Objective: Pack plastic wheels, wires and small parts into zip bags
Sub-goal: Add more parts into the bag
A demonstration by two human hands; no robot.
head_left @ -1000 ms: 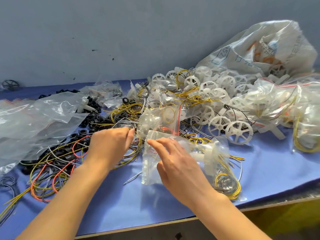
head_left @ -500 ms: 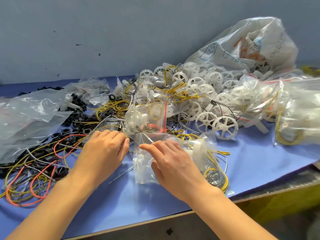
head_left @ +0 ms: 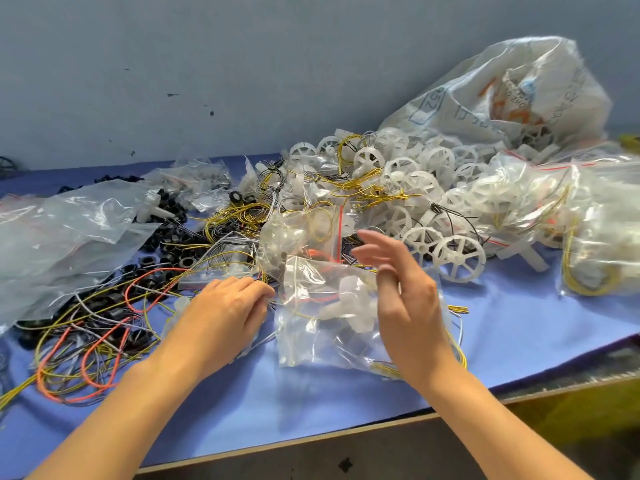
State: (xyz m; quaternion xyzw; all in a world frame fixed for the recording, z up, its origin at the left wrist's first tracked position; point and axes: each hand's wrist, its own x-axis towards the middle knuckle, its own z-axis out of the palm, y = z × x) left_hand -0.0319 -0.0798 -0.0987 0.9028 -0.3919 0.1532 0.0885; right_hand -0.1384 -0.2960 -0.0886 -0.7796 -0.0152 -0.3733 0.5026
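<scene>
Head view. The right hand [head_left: 405,296], which half a second before lay with its fingers along the top edge of the zip bag [head_left: 322,327], is now lifted clear of it at centre frame. Its fingers are apart and relaxed and hold nothing, and motion blur softens its outline. The left hand [head_left: 225,317] stays low at the bag's left edge, fingers curled down among the wires [head_left: 93,341]; whether they pinch film or wire cannot be told. The bag lies flat on the blue table cover [head_left: 519,327], lower centre, already loaded. The release probably follows pressing of the seal, so this bag may be ready to set aside.

Materials:
- **Bag:** thin, clear, crinkled film showing a white moulded part and yellow wire loops inside.
- **Wires:** thin, springy strands in yellow, orange and black, tangled at lower left.
- **Wheels** [head_left: 457,252]**:** white, rigid, spoked discs heaped at centre right.
- **Black rings** [head_left: 166,242]**:** small and matte.
- **Woven sack** [head_left: 502,98]**:** slumped at upper right.
</scene>
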